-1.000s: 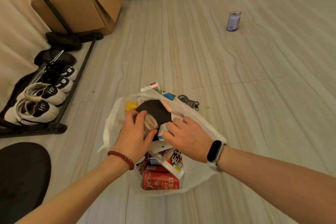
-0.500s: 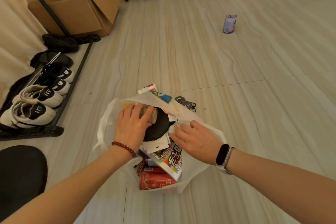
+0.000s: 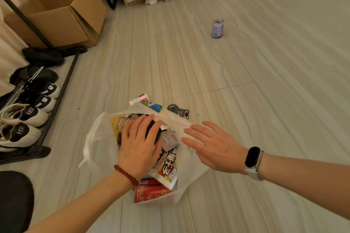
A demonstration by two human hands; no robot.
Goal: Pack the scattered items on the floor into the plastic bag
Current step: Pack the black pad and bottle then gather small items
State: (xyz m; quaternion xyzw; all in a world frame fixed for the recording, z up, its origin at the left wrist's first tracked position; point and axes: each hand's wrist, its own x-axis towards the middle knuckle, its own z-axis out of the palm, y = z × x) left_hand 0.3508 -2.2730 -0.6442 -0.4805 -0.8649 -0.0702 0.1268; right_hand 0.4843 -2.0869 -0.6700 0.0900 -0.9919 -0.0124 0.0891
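on the near floor, the white plastic bag (image 3: 98, 138) sits stuffed with packets. left hand (image 3: 139, 146) presses flat, fingers straight, on a black round item (image 3: 154, 131) inside. right hand (image 3: 212, 146) hovers spread wide over the bag's right edge. a purple can (image 3: 217, 28) stands far right.
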